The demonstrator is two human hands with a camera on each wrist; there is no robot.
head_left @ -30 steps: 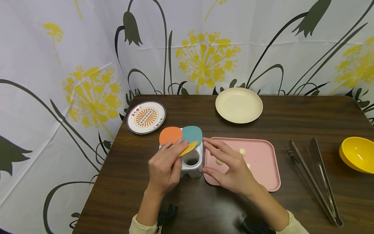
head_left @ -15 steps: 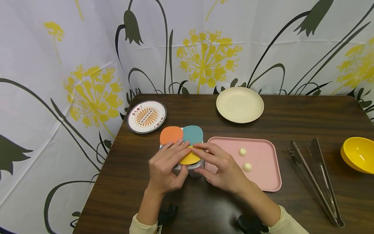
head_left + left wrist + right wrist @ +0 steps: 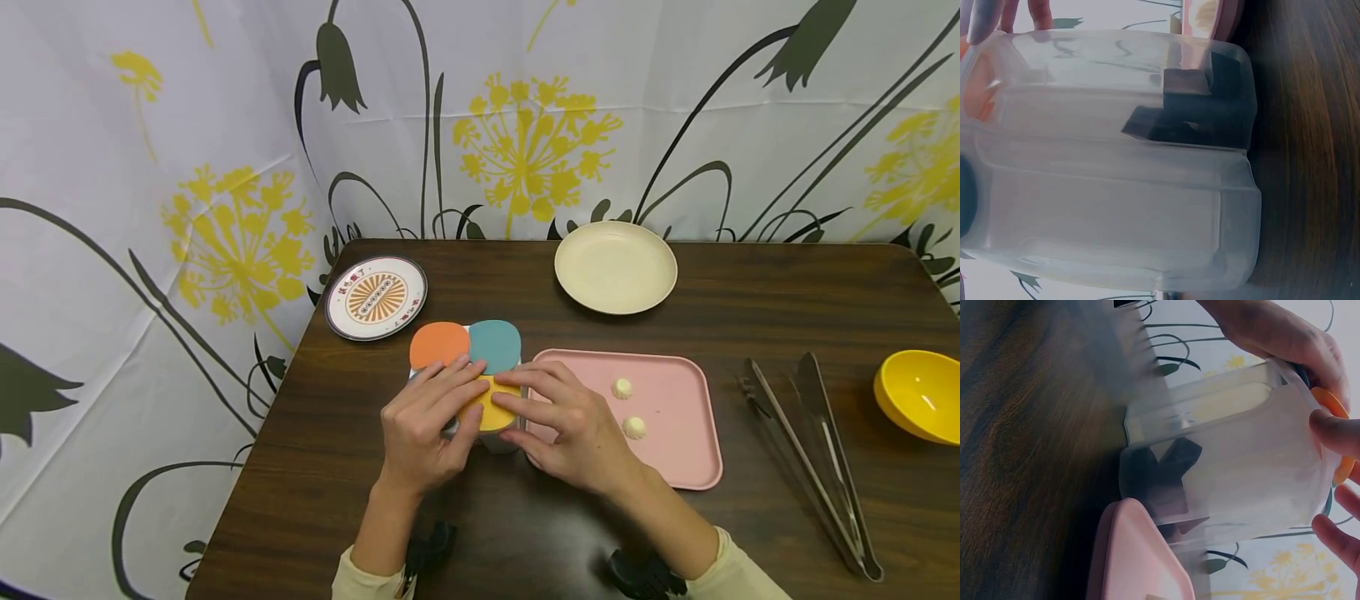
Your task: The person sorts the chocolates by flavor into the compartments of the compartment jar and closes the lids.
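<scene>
A clear plastic container (image 3: 1104, 200) with several coloured lids stands on the table; the orange lid (image 3: 439, 343) and teal lid (image 3: 495, 346) lie flat at its back. The yellow lid (image 3: 491, 408) now lies flat over the front right compartment. My left hand (image 3: 427, 417) rests its fingers on the lid's left side, covering the front left compartment from above. From the other side, my right hand (image 3: 573, 421) presses fingertips on the same lid, its thumb low by the front rim. Through the clear wall, dark chunks (image 3: 1175, 456) show at the compartment's bottom.
Right of the container lies a pink tray (image 3: 678, 450) with small pale round pieces (image 3: 633, 427). Metal tongs (image 3: 817, 475) and a yellow bowl (image 3: 918, 396) sit further right. A cream plate (image 3: 615, 267) and a patterned plate (image 3: 377, 298) stand along the back.
The yellow lid has swung down from tilted to flat over the compartment. My right hand has moved left from beside the container onto the lid; my left fingers have stayed by it.
</scene>
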